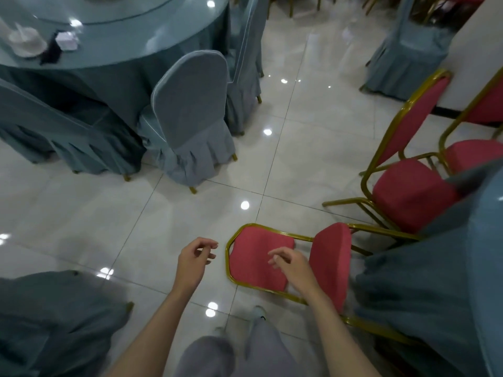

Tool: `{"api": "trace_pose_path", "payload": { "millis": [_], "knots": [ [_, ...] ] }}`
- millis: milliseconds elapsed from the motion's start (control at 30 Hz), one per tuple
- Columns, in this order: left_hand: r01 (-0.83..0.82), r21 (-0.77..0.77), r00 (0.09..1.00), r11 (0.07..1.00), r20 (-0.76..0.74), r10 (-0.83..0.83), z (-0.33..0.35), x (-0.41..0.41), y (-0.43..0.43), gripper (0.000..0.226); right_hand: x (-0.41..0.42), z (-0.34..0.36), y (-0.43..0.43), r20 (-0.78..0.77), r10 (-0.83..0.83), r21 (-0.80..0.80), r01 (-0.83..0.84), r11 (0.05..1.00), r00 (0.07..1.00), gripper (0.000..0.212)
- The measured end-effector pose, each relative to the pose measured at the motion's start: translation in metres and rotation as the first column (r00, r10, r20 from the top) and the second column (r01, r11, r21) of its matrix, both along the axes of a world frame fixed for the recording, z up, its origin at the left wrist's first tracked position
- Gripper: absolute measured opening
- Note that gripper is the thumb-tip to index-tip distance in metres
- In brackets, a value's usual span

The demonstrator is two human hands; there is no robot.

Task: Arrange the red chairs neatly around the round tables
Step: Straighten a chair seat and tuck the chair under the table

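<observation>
So the left hand [193, 263] and right hand [293, 265] hover empty, fingers [208, 244] loosely curled; best grab the red chair [253, 268] at 5 o'clock evenly.

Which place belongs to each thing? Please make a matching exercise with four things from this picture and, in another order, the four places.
Things
1. right hand
2. left hand
3. white bowl
4. covered chair

Places
A. on top of the round table
B. on the floor, at the edge of the round table
C. over the back of the nearest red chair
D. over bare floor tiles, left of the red chair

Pairs: 1-C, 2-D, 3-A, 4-B
</observation>
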State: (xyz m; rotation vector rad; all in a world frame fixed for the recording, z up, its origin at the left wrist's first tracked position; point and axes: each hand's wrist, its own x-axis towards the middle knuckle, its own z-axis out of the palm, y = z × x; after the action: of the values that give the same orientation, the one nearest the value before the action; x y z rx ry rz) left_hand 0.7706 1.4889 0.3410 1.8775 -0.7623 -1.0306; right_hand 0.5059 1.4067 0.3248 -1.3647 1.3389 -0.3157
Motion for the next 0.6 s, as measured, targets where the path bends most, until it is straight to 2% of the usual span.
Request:
{"api": "trace_pose_path", "payload": {
  "millis": [100, 200, 433, 600],
  "knots": [
    [0.045, 0.023, 0.999, 0.999, 0.016, -0.045, -0.029, 0.019, -0.022, 0.037, 0.016, -0.025, -0.016, -0.031, 0.009, 0.065, -0.007, 0.998, 0.999, 0.021],
    [0.091, 0.048, 0.995, 0.995, 0.031, -0.093, -0.078, 0.036, -0.039, 0.034, 0.036, -0.070, -0.029, -0.068, 0.088, 0.142, -0.077, 0.987, 0.994, 0.016],
    [0.166, 0.160, 0.982, 0.973, 0.062, -0.178, -0.252, 0.067, -0.061, 0.025, 0.072, -0.246, -0.040, -0.286, 0.202, 0.192, -0.150, 0.970, 0.937, 0.032],
    [0.252, 0.274, 0.956, 0.928, 0.080, -0.283, -0.394, 0.078, -0.075, 0.016, 0.074, -0.389, -0.043, -0.373, 0.418, 0.334, -0.300, 0.893, 0.828, 0.060]
  ]
}}
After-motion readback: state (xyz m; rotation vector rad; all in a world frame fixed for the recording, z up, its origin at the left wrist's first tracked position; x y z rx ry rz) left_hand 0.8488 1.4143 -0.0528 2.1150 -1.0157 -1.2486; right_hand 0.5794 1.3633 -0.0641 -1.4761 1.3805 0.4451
